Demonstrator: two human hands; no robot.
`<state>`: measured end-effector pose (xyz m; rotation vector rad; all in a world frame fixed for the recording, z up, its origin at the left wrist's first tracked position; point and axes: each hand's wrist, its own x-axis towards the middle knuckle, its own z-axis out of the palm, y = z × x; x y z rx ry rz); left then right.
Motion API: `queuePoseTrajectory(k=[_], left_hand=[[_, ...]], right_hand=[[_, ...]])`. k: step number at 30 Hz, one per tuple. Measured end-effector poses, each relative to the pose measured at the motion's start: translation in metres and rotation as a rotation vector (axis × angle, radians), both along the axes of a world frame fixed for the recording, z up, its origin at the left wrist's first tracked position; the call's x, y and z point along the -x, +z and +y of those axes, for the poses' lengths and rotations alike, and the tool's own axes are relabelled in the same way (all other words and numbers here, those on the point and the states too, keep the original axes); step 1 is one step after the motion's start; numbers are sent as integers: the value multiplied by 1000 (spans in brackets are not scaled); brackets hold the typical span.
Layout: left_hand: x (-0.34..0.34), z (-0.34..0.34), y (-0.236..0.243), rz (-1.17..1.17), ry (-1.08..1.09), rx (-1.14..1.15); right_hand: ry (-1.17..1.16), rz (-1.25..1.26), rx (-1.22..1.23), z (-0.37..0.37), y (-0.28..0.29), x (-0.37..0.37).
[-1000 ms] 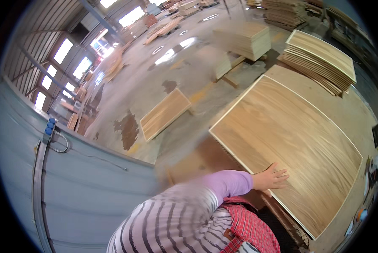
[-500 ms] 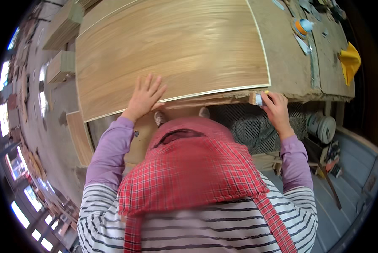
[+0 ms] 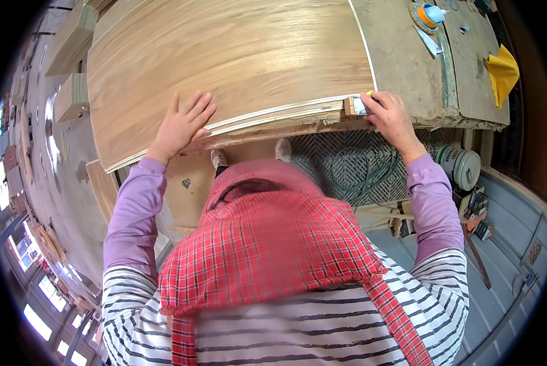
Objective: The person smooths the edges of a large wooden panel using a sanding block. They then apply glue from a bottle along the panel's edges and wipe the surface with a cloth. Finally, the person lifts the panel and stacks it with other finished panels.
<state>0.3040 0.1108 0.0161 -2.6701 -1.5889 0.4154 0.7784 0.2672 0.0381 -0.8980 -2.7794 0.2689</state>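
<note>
A large wood-grain panel [image 3: 243,58] with a pale edge lies on the bench in front of me, and more thin pale edges show under its near side. My left hand [image 3: 184,124] lies flat with fingers spread on the panel's near edge, left of the middle. Close to the panel's near right corner, my right hand [image 3: 390,118] is closed on a small block-shaped hand tool [image 3: 351,106]. This tool has a brown block face and a whitish side, and it sits against the panel's near edge. My fingers hide part of it, so its exact kind is unclear.
Right of the panel, an orange-and-white container [image 3: 429,16] stands beside a flat white scraper-like piece [image 3: 429,43]. A yellow cloth [image 3: 503,74] hangs at the bench's right edge. Below are a white bucket [image 3: 467,169] and a patterned mat [image 3: 353,161]. Stacked boards [image 3: 72,97] stand left.
My right hand has brought the block-shaped tool up from in front of the bench edge against the panel's near edge by the corner. The left hand stays spread on the panel; the view shifted slightly.
</note>
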Motion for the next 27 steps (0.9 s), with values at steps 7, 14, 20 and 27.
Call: queuePoseTrajectory(k=[7,14,20,27], left_hand=[[7,20,6,5,91,37],[42,8,12,-107,508,211],[85,-8,16,-110,567,283],[83,-8,18,-91,552,278]], right_hand=[[75,-15,-22,10,7,1],[72,-30,-19,3,8,-26],[101,-24,-5,11,3,-28],[111,-60,19,22,10,-33]])
